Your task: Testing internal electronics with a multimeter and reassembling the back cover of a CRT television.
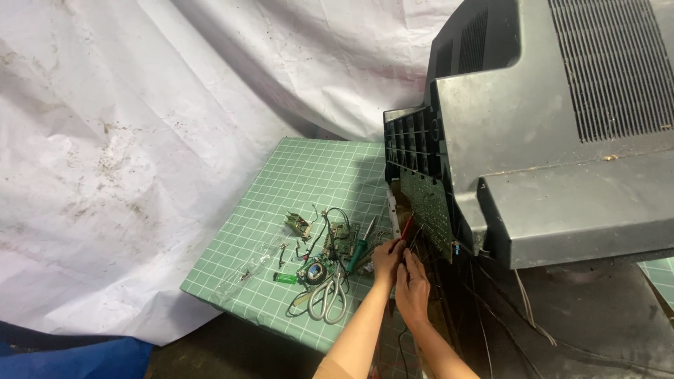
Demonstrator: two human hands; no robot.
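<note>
My left hand [386, 258] grips a thin red-tipped probe [406, 227] and holds it against a green circuit board [425, 203]. That board hangs out of the open rear of a grey tube television [554, 140]. Just right of it, my right hand [413, 284] pinches a thin black probe [416, 237] that also points at the board's lower edge. Both hands sit close together, almost touching, at the right edge of a green gridded mat [309, 175]. Loose dark wires [484, 295] trail down from the television beside my right forearm.
On the mat lie grey-handled scissors [327, 299], a green-handled screwdriver [359, 249], a small circuit board [340, 241] with wires, a small green cylinder [285, 278] and a metal part [298, 224]. A stained white sheet [140, 140] hangs behind. Blue fabric [70, 358] shows at bottom left.
</note>
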